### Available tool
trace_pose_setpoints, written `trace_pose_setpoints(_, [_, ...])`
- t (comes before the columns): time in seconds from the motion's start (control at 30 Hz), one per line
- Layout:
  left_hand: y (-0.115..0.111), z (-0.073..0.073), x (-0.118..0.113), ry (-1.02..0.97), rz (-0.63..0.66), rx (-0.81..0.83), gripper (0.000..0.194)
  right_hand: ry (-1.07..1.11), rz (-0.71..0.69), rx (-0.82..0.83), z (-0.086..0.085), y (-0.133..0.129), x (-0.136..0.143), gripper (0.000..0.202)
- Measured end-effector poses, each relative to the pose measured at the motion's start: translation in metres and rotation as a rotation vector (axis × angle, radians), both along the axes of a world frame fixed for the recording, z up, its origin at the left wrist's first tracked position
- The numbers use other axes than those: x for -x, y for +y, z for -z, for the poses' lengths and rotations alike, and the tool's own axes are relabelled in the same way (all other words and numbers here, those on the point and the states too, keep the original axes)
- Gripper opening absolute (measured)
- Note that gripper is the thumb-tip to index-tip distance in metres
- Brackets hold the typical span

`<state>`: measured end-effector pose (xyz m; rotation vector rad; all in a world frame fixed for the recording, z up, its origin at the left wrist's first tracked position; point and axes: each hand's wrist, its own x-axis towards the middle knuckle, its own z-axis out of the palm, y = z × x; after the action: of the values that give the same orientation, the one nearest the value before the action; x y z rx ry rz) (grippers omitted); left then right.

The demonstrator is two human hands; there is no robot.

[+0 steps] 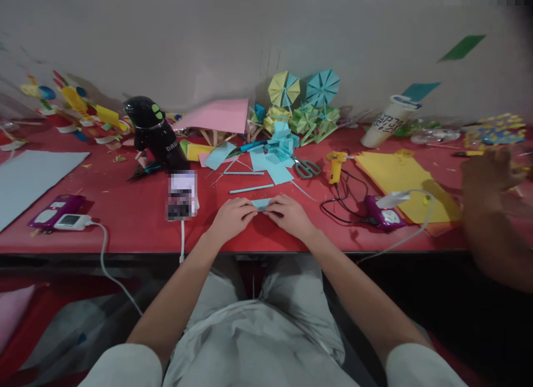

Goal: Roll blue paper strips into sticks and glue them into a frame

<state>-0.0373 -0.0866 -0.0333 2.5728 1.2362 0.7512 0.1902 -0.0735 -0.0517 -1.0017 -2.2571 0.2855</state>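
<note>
A small piece of light blue paper (pixel 261 204) is pinched at both ends between my two hands, low over the red table near its front edge. My left hand (pixel 234 215) grips its left end with thumb and fingers closed. On the right end, my right hand (pixel 290 216) is closed the same way. Just beyond the hands lie thin rolled blue paper sticks (pixel 251 189). Behind them are loose blue paper sheets (pixel 278 169) and a pair of scissors (pixel 307 168) with dark handles.
A yellow glue gun (pixel 336 166) with a black cord and yellow sheets (pixel 416 195) lie to the right. At far right is another person's arm (pixel 487 209). A phone (pixel 182 197), black bottle (pixel 156 134) and folded paper fans (pixel 323 88) stand left and behind.
</note>
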Motion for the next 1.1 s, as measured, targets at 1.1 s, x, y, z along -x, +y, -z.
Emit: trace_pose_setpoints(1.1, [0.002, -0.012, 0.021, 0.106, -0.016, 0.139, 0.014, 0.056, -0.049, 0.276, -0.016, 0.005, -0.033, 0.022])
